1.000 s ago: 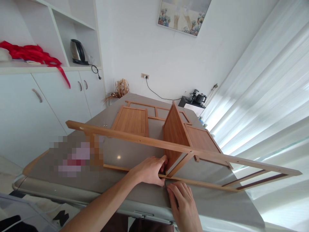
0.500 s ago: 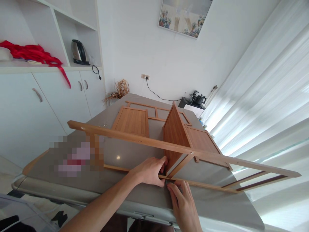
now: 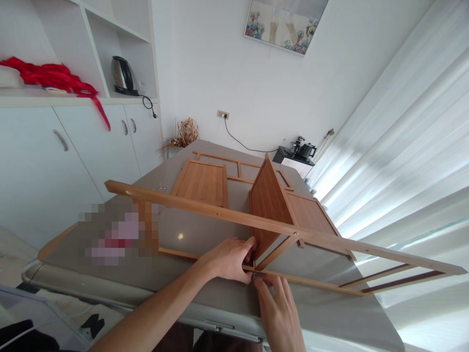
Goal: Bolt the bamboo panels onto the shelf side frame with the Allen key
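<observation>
A wooden side frame (image 3: 205,209) stands on its long edge across the near part of the table. A wooden shelf panel (image 3: 271,200) rises upright behind it, its near end meeting the frame. My left hand (image 3: 227,261) is closed around the frame's lower rail where the panel joins it, thumb on the near side. Just right of that thumb, my right hand (image 3: 280,308) pinches a small dark metal piece (image 3: 253,277) against the rail's outer face. The fingers hide most of it, so its exact kind does not show.
On the grey-covered table (image 3: 205,293) lie a flat wooden panel (image 3: 203,183), another panel (image 3: 311,212) to the right and a second frame (image 3: 240,171) farther back. Small bits of hardware (image 3: 162,189) sit left of centre. A blurred-out patch (image 3: 120,239) covers the left side.
The whole view has shifted slightly, with things appearing a little farther right. Both hands keep their places at the joint; the right fingers have moved only a touch.
</observation>
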`<state>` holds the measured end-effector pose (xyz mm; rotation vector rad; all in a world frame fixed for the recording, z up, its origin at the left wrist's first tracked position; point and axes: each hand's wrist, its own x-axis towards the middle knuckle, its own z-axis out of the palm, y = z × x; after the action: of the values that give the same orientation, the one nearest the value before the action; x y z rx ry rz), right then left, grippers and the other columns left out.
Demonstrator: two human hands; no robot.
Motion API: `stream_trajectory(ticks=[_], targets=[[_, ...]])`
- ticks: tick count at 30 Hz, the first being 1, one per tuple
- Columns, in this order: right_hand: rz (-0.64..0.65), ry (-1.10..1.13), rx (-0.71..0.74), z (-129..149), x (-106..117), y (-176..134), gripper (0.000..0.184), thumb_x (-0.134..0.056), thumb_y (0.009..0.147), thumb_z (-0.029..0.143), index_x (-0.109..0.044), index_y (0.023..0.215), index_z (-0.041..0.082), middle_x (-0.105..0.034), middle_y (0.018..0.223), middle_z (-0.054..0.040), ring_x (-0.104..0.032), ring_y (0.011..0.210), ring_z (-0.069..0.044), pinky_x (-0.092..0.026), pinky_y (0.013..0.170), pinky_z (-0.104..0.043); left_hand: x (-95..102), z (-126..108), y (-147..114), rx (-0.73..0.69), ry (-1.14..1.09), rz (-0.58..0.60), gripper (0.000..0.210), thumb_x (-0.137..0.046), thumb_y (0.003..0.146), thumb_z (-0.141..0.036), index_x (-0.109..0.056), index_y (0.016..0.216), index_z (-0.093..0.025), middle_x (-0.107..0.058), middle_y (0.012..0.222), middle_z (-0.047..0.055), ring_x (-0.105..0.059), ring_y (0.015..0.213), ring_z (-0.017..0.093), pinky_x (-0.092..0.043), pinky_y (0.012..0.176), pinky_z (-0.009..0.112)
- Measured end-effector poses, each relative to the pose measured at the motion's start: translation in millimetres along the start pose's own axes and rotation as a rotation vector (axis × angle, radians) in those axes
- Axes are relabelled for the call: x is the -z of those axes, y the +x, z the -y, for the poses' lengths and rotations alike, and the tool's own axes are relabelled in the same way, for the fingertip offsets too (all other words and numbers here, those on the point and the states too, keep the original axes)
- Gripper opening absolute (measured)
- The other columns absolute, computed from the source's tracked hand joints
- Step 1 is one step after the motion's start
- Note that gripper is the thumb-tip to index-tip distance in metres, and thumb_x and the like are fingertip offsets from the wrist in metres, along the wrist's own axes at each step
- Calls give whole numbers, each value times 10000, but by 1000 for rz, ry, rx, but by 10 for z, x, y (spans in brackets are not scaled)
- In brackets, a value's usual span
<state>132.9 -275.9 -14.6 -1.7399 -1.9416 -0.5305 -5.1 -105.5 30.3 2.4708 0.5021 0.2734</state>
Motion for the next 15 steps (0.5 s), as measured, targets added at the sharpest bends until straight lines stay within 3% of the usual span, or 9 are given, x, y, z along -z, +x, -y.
stream_trajectory(ticks=[4, 15], targets=[[10, -42, 24, 45, 28, 41, 299, -375, 992, 102, -643, 1070, 208, -571, 987, -92, -554, 861, -218, -488, 718, -340, -3, 10, -1, -9, 0, -1, 451, -723, 649, -389, -430, 959, -244, -698, 883, -6, -672, 780, 239, -448, 677, 303], [-76, 1, -36, 16, -29, -4, 182, -470, 1012, 163, -645, 1032, 211, -581, 977, -81, -518, 852, -218, -402, 767, -358, -8, 10, 0, -13, -2, -20, 440, -718, 646, -380, -430, 950, -246, -687, 863, -19, -657, 760, 226, -434, 647, 293]])
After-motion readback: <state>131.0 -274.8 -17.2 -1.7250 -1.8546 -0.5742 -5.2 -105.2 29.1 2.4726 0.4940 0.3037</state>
